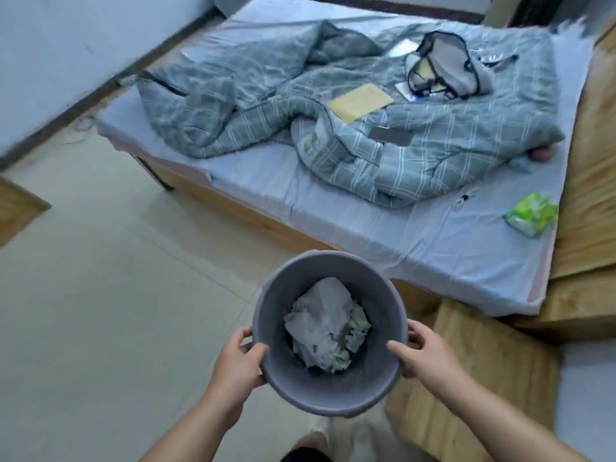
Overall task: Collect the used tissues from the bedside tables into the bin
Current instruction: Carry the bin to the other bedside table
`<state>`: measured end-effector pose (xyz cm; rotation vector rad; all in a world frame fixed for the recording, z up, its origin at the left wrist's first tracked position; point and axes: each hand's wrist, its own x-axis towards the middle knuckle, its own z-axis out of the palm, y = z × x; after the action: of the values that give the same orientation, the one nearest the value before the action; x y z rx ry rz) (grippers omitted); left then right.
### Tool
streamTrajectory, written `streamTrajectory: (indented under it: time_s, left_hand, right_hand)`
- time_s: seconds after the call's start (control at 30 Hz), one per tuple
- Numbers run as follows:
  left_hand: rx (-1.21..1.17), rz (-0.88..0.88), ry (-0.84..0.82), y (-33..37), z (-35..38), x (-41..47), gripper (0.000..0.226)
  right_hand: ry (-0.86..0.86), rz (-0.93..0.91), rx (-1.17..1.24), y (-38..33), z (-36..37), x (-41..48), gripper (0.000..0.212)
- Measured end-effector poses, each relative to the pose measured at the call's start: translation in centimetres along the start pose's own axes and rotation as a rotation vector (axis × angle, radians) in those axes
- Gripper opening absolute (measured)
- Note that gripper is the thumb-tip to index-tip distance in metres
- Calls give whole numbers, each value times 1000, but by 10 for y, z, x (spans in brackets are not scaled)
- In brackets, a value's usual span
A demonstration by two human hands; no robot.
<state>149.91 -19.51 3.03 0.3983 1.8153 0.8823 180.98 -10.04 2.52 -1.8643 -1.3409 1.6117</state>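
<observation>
A round grey bin (336, 391) is held in the air in front of me, over the tiled floor. My left hand (238, 358) grips its left rim, thumb hooked inside. My right hand (421, 353) grips the right rim the same way. Crumpled white tissues (325, 323) lie in a heap at the bottom of the bin. A wooden bedside table (483, 368) stands at the lower right, close to the bin; no tissue shows on its visible top.
A bed (383, 221) with a pale blue sheet fills the upper middle. On it lie a rumpled green checked quilt (350, 128), a grey bag (446, 65), a yellow envelope (361, 101), a phone (390, 136) and a green tissue pack (531, 215). A wooden headboard (590, 201) runs along the right.
</observation>
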Motion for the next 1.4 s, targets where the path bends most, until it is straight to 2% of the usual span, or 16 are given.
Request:
streamTrajectory:
  time_s: [0.07,0.2,0.4,0.5,0.73,0.93,1.23,1.4]
  left_hand:
    - [-47,2,25,16,-13,-27,25]
    - [-196,39,84,26,-49,-57,28]
    - [-381,-26,165,23,-127,-58,24]
    - [-360,-67,170,19,-172,-47,22]
    - [-291,-45,236,23,-268,-17,24]
    - [-369,-48,189,49,-320,34,35]
    - [-512,-169,278,80,-397,134,39]
    - [-554,-125,382,132,-473,191,38]
  right_hand:
    - [-29,-42,-6,-25,3,-22,32]
    - [-52,-122,-46,-73,26,-42,38]
    - [-235,-181,-77,-136,97,-28,42]
    - [-304,-187,-113,-160,149,-19,39]
    - [-395,-252,-165,-217,246,0,40]
    - [-420,-213,-165,-265,299,44,40]
    - [-596,-32,-286,-350,420,156,27]
    - [-684,-128,-394,-455,511,208,25]
